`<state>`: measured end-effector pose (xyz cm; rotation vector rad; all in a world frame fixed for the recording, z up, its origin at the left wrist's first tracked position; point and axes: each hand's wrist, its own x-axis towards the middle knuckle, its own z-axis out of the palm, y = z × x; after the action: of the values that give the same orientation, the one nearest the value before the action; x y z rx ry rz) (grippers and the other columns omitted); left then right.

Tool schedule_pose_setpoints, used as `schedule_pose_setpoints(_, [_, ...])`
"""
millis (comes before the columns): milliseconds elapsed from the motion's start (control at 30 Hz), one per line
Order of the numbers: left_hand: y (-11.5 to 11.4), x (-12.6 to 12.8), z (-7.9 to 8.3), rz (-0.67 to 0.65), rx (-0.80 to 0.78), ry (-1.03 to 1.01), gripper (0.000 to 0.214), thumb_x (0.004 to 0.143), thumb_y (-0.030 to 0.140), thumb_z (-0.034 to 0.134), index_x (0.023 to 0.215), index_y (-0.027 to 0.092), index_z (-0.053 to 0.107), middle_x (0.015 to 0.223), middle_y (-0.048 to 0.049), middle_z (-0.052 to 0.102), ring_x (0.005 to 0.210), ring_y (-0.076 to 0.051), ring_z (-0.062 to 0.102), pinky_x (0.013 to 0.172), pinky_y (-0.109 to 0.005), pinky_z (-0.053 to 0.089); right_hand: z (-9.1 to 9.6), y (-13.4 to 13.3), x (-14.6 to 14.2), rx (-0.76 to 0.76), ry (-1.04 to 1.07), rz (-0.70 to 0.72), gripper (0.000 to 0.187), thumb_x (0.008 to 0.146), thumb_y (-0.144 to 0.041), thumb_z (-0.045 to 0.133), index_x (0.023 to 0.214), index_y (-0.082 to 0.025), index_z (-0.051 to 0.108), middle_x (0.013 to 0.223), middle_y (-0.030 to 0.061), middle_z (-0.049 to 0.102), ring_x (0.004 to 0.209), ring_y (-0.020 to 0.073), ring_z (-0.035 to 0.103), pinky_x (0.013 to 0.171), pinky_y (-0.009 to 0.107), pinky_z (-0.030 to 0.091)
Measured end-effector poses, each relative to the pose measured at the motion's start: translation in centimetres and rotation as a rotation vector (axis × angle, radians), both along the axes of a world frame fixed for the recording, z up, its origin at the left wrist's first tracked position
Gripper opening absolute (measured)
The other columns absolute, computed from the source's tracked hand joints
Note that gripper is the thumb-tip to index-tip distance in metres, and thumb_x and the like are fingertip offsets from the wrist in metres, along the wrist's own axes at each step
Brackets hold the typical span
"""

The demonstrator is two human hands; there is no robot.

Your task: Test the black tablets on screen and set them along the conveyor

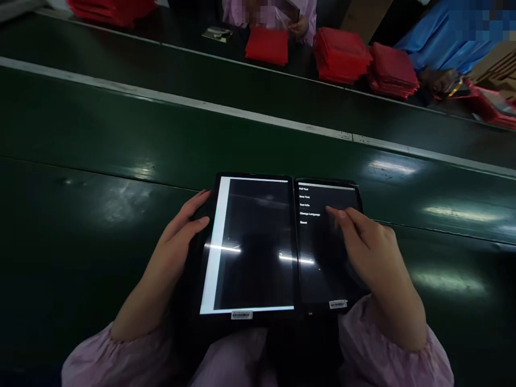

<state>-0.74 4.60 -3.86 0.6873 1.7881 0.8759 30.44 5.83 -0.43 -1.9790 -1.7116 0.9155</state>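
Observation:
Two tablets lie side by side in front of me, edges nearly touching. The left tablet (258, 247) shows a mostly dark screen with a white band down its left side and a barcode label at the bottom. My left hand (177, 236) grips its left edge, thumb along the front rim. On the right tablet (318, 252) a short menu is lit, with lines such as "Full Test" and "Change Language". My right hand (371, 247) is over its right side, holding nothing, index finger stretched to the screen beside the menu lines. Its other fingers are partly hidden.
A green work surface (100, 215) with a pale strip (201, 105) runs across the view. Beyond it are stacks of red pouches (341, 54), a single red pile (266, 45), and a person's hand (299, 26) with an object. Blue sheeting (443, 37) hangs at right.

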Motion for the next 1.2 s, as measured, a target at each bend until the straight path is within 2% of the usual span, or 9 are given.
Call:
schedule_pose_setpoints(200, [2.7,1.4,-0.1,0.028,0.111,0.011,0.052,0.065,0.034,0.078,0.115,0.026,0.081,0.136,-0.0061,0.079,0.144,-0.037,0.061,0.127,-0.053,0.045,0.9,-0.5,1.7,0.148,-0.011,0.011,0.049,0.107,-0.053,0.047,0.071,-0.024,0.062,0.057,-0.0015,0.066,0.030,0.0077,0.030,0.036,0.029,0.023])
schedule_pose_setpoints(300, [3.8,1.7,-0.3,-0.004,0.106,0.013,0.058,0.060,0.035,0.081,0.116,0.023,0.078,0.130,-0.0081,0.081,0.137,-0.039,0.066,0.118,-0.052,0.053,1.3,-0.7,2.5,0.129,0.039,-0.007,0.051,0.106,-0.056,0.049,0.067,-0.025,0.059,0.057,-0.0004,0.067,0.028,0.0080,0.033,0.033,0.028,0.024])
schedule_pose_setpoints(433, [4.4,1.9,-0.4,-0.028,0.109,0.037,0.061,0.061,0.035,0.082,0.119,0.022,0.076,0.126,-0.0093,0.081,0.132,-0.038,0.068,0.109,-0.049,0.059,1.5,-1.0,3.3,0.117,0.063,-0.023,0.053,0.107,-0.059,0.049,0.068,-0.025,0.063,0.040,-0.0044,0.043,0.030,0.0123,0.040,0.033,0.027,0.026])
schedule_pose_setpoints(500, [4.4,1.9,-0.5,-0.046,0.113,0.044,0.058,0.062,0.034,0.081,0.119,0.023,0.075,0.130,-0.0092,0.079,0.133,-0.037,0.068,0.110,-0.048,0.059,1.5,-1.1,3.5,0.112,0.054,-0.028,0.054,0.107,-0.060,0.049,0.069,-0.025,0.064,0.039,-0.0051,0.039,0.031,0.0129,0.041,0.035,0.027,0.029])
schedule_pose_setpoints(733, [4.2,2.2,-0.3,0.040,0.126,0.018,0.049,0.063,0.025,0.078,0.112,0.022,0.078,0.119,-0.0072,0.082,0.125,-0.034,0.071,0.107,-0.043,0.060,1.7,-1.1,3.4,0.056,0.079,0.038,0.046,0.109,-0.048,0.048,0.075,-0.023,0.067,0.049,-0.0035,0.055,0.034,0.0102,0.039,0.038,0.025,0.030])
schedule_pose_setpoints(833, [4.1,2.3,-0.3,0.091,0.152,-0.006,0.040,0.064,0.025,0.077,0.104,0.022,0.080,0.111,-0.0063,0.084,0.120,-0.032,0.073,0.108,-0.043,0.058,1.4,-1.0,2.6,0.039,0.137,0.098,0.039,0.107,-0.039,0.049,0.077,-0.022,0.068,0.064,-0.0002,0.070,0.039,0.0097,0.049,0.041,0.023,0.037])
schedule_pose_setpoints(933, [4.1,2.2,-0.4,0.119,0.148,-0.016,0.037,0.063,0.025,0.078,0.100,0.023,0.082,0.109,-0.0056,0.085,0.120,-0.032,0.073,0.111,-0.042,0.057,1.0,-1.1,1.6,-0.006,0.190,0.181,0.037,0.108,-0.036,0.048,0.090,-0.020,0.076,0.068,0.0006,0.072,0.046,0.0118,0.059,0.045,0.022,0.042])
schedule_pose_setpoints(1033, [4.0,2.0,-0.5,0.107,0.164,-0.012,0.036,0.063,0.026,0.078,0.098,0.023,0.083,0.111,-0.0063,0.085,0.125,-0.034,0.072,0.113,-0.044,0.056,0.8,-1.3,0.7,-0.029,0.242,0.265,0.040,0.111,-0.034,0.046,0.106,-0.016,0.081,0.063,-0.0012,0.067,0.048,0.0122,0.060,0.046,0.022,0.043])
schedule_pose_setpoints(1200, [3.8,1.8,-0.7,0.138,0.183,-0.005,0.032,0.060,0.026,0.080,0.091,0.023,0.085,0.110,-0.0061,0.086,0.133,-0.036,0.068,0.119,-0.047,0.053,0.4,-1.7,-0.2,-0.076,0.272,0.350,0.041,0.115,-0.034,0.044,0.126,-0.016,0.079,0.081,0.0025,0.079,0.066,0.0150,0.074,0.059,0.022,0.054])
